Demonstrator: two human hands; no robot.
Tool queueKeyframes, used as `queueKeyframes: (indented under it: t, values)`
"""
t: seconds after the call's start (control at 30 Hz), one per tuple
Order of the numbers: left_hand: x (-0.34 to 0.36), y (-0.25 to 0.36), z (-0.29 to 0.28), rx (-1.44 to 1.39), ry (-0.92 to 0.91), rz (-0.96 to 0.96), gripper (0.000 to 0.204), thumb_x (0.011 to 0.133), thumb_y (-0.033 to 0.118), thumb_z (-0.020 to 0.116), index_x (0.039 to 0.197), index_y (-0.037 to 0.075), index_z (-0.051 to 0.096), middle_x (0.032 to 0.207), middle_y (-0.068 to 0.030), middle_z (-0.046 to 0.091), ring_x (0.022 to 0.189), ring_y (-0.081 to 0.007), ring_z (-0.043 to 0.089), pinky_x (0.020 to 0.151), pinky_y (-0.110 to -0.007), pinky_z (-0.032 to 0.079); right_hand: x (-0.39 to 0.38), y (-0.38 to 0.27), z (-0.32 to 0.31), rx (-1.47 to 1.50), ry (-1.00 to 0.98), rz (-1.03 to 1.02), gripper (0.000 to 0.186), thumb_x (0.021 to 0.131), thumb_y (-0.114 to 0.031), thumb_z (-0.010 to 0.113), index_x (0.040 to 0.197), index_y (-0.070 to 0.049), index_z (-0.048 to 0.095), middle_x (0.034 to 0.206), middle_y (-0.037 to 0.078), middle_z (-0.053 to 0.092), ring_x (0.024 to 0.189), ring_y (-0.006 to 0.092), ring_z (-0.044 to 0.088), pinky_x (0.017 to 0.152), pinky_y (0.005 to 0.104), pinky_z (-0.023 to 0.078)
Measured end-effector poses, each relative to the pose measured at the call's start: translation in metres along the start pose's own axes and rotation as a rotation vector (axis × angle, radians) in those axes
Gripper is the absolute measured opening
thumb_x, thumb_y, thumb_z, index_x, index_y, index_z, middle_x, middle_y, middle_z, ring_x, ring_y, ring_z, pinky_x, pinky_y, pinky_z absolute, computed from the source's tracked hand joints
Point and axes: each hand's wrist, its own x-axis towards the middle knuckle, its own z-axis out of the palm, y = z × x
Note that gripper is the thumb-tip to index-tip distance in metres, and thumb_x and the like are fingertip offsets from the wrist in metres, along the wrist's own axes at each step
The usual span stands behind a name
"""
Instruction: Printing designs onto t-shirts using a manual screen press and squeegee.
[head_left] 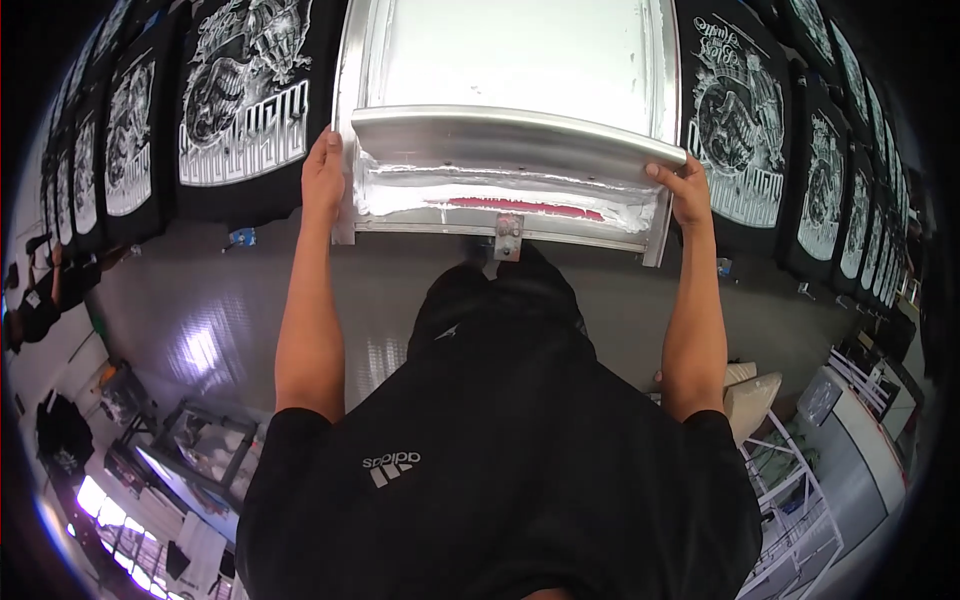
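A metal screen printing frame point(352, 200) lies in front of me, its mesh covered with white ink point(500, 60). Across its near part rests a long metal squeegee point(520, 132), slanting down toward the right. Thick white ink and a red strip point(540, 207) show between the squeegee and the frame's near bar. My left hand point(322, 178) is closed on the frame's left edge, beside the squeegee's left end. On the other side my right hand point(684, 188) grips the frame's right edge, thumb on top, close against the squeegee's right end. The undersides of both grips are hidden.
Black shirts with white prints point(245, 100) lie in a row to the left, and more printed shirts point(740, 130) to the right. A metal bracket point(508, 238) sticks out toward my body. A white metal rack point(800, 490) stands behind right; another person point(45, 300) is far left.
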Motion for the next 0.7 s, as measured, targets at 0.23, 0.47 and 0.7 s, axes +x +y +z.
queueKeyframes:
  t: [0.23,0.47,0.7]
  values:
    - [0.000,-0.006,-0.003,0.295,-0.025,-0.004,0.053,0.101,0.042,0.052,0.141,0.009,0.049,0.133,-0.0155,0.058,0.122,-0.0262,0.054,0.105,-0.035,0.038,0.003,0.008,0.000,0.001,-0.040,0.042,0.042,0.072,-0.005,0.082,0.110,0.001,0.065,0.097,0.006,0.070,0.092,0.0144,0.064,0.087,0.0296,0.049]
    - [-0.057,0.124,0.001,0.741,-0.253,0.825,0.046,0.079,0.028,0.074,0.120,0.008,0.062,0.115,-0.0158,0.063,0.114,-0.0361,0.056,0.096,-0.041,0.044,-0.070,-0.056,0.054,-1.317,-0.046,-0.439,0.028,0.064,0.000,0.068,0.091,-0.007,0.067,0.087,0.013,0.067,0.083,0.0363,0.064,0.079,0.0419,0.051]
    - [0.023,0.185,0.041,0.983,-0.568,0.809,0.021,0.072,0.021,0.075,0.082,0.007,0.063,0.078,-0.0138,0.063,0.080,-0.0366,0.062,0.072,-0.047,0.048,-0.001,-0.089,0.034,-1.083,-0.223,-0.187,0.028,0.069,-0.003,0.062,0.095,-0.006,0.070,0.086,0.019,0.067,0.087,0.0389,0.064,0.077,0.0448,0.051]
